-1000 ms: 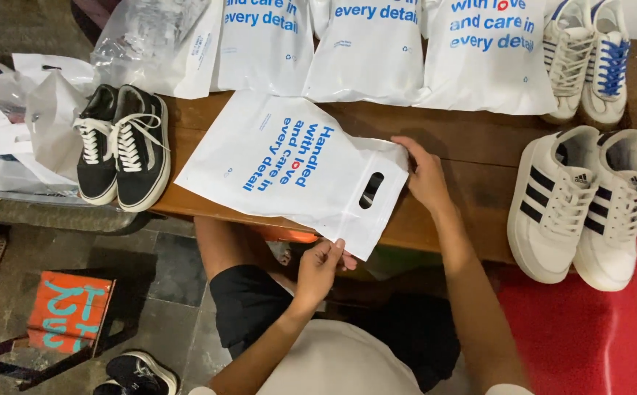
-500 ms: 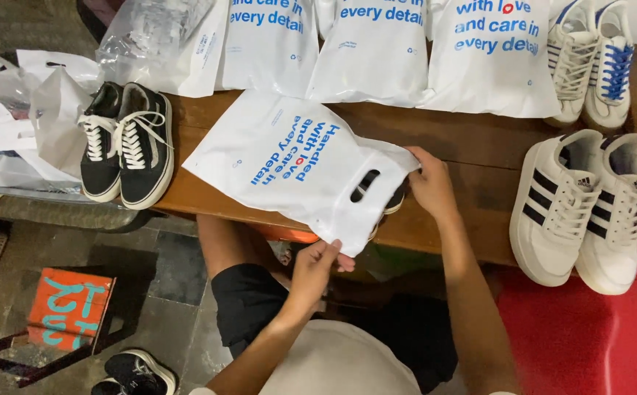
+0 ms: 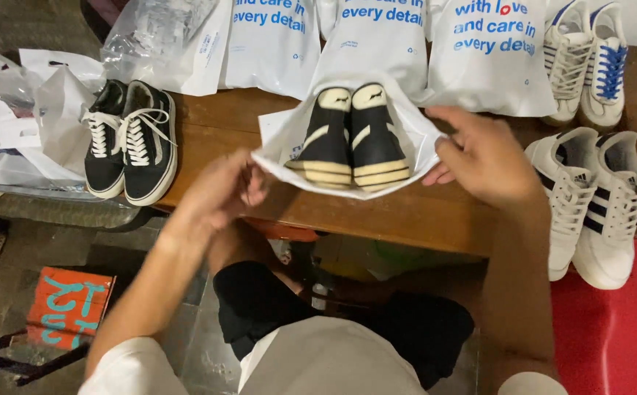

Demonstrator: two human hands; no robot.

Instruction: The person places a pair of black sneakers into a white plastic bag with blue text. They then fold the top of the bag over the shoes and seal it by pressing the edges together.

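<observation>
Head view: white plastic bag, mouth spread open, lying on the wooden table. Inside: pair of dark shoes with cream soles, side by side, midway between both hands. Left hand pinches the bag's left edge; right hand grasps its right edge.

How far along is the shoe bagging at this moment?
Done: three filled white bags lie along the back of the wooden table. In hand: the left hand and right hand hold open a white plastic bag with a dark pair of shoes inside, soles at the mouth, not closed. Left: black sneakers, white striped sneakers and a blue-laced pair lie unbagged.
</observation>
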